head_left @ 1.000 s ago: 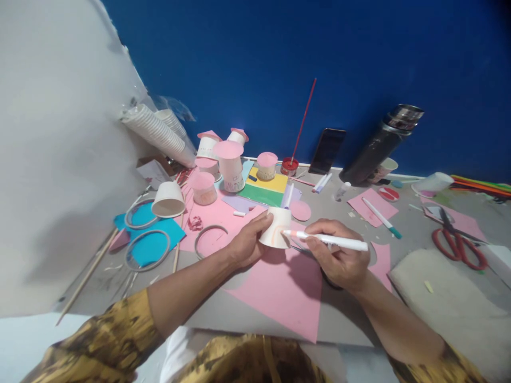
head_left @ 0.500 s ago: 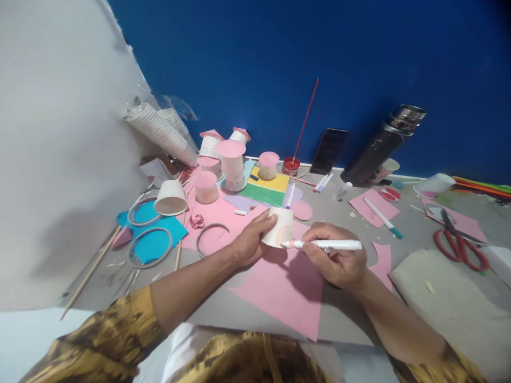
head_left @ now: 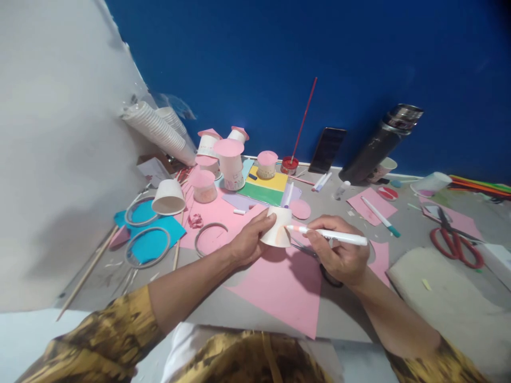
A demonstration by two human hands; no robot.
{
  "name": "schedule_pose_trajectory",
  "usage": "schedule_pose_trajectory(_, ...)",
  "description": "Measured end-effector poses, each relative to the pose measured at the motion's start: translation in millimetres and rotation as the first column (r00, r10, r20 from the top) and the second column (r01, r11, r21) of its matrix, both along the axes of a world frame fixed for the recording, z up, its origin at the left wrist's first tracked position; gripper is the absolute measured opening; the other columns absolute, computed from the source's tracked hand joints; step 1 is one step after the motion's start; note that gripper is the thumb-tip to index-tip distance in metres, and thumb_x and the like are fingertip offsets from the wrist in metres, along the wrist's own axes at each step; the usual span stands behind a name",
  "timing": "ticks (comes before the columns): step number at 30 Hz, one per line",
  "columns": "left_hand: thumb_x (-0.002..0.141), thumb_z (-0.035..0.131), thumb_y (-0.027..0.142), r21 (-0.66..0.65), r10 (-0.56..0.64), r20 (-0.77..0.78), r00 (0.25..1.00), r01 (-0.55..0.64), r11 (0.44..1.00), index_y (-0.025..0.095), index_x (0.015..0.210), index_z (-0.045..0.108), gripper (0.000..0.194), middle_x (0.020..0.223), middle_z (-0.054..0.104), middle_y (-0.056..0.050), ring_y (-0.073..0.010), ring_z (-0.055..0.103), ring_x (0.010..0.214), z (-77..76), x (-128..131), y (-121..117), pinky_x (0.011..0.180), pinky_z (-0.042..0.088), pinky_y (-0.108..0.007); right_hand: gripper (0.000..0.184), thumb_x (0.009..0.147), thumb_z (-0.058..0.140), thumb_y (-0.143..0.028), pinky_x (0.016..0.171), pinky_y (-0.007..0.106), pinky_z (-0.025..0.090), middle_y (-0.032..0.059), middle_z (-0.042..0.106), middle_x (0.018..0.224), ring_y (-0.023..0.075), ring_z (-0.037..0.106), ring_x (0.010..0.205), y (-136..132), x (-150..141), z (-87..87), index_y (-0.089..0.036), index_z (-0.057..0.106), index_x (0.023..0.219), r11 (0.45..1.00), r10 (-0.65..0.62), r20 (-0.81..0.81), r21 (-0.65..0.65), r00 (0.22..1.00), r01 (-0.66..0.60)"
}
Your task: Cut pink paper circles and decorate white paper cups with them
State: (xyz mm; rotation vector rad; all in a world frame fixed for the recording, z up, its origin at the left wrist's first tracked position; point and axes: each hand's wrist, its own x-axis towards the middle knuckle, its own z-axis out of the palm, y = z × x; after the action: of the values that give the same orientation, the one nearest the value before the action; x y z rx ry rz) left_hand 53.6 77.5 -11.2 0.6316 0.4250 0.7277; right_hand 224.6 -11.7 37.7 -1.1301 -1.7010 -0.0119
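Note:
My left hand (head_left: 252, 238) is closed around a white paper cup (head_left: 278, 229), which is upside down with its wide rim low. A pale orange outline is drawn on the cup's side. Between the fingers of my right hand (head_left: 343, 250) is a white marker (head_left: 341, 236), its peach tip at the cup's right side. Dark-handled scissors (head_left: 331, 277) lie partly hidden under that hand. A large pink paper sheet (head_left: 285, 298) spreads beneath both hands. Behind the cup rests a pink paper circle (head_left: 300, 209).
Several cups with pink paper roofs (head_left: 229, 165) stand at the back left, near stacked paper cups (head_left: 157, 130). Adhesive tape rings (head_left: 147, 247) lie on blue paper at left. Red-handled scissors (head_left: 455, 247), a black flask (head_left: 379, 146) and a phone (head_left: 327, 150) are at right and back.
The marker's tip has moved up and slightly right along the cup's side, with my right hand shifting up. The dark-handled scissors show more beneath it. My left hand still holds the cup.

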Motion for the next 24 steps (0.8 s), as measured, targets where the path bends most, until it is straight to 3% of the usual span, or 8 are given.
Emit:
schedule_pose_trajectory(5, 0.087, 0.075, 0.03, -0.008, -0.009, -0.012, 1.0, 0.009, 1.0, 0.012, 0.103, 0.069, 0.024, 0.086, 0.072, -0.008, -0.0202, 0.068, 0.078, -2.1, -0.6, 0.5, 0.075, 0.055, -0.031, 0.008, 0.092, 0.063, -0.017, 0.052, 0.024, 0.046, -0.001, 0.068, 0.067, 0.0128, 0.061, 0.053, -0.3, 0.2, 1.1, -0.022, 0.063, 0.085, 0.998, 0.059, 0.017, -0.035, 0.998, -0.058)
schedule_pose_trajectory(16, 0.093, 0.065, 0.026, -0.076, -0.005, 0.002, 1.0, 0.006, 0.997, 0.011, 0.105, 0.068, 0.019, 0.088, 0.073, -0.011, -0.0222, 0.07, 0.08, -0.1, -1.0, 1.4, 0.079, 0.058, -0.034, 0.006, 0.092, 0.063, -0.018, 0.054, 0.023, 0.05, -0.0001, 0.071, 0.071, 0.0124, 0.064, 0.056, -0.6, 2.3, 1.3, -0.021, 0.064, 0.087, 0.999, -0.047, -0.001, -0.009, 0.999, 0.047)
schedule_pose_trajectory(20, 0.094, 0.063, 0.024, -0.09, -0.002, -0.005, 1.0, 0.001, 0.996, 0.011, 0.103, 0.069, 0.017, 0.083, 0.072, -0.009, -0.0203, 0.069, 0.076, 1.5, -0.8, 1.2, 0.074, 0.058, -0.031, 0.008, 0.092, 0.062, -0.018, 0.052, 0.023, 0.05, -0.0007, 0.07, 0.068, 0.0128, 0.063, 0.054, -0.6, 2.4, 2.5, -0.022, 0.064, 0.085, 1.0, -0.014, 0.014, -0.026, 1.0, 0.015)
schedule_pose_trajectory(24, 0.096, 0.059, 0.027, -0.119, -0.023, -0.052, 0.998, 0.017, 0.993, 0.011, 0.106, 0.068, 0.021, 0.089, 0.073, -0.012, -0.0236, 0.071, 0.082, 3.6, -0.5, 0.6, 0.081, 0.059, -0.036, 0.007, 0.091, 0.062, -0.017, 0.054, 0.023, 0.05, -0.0002, 0.071, 0.07, 0.0127, 0.064, 0.056, -0.9, 3.3, 2.9, -0.022, 0.064, 0.086, 0.998, -0.062, -0.001, -0.002, 0.998, 0.062)
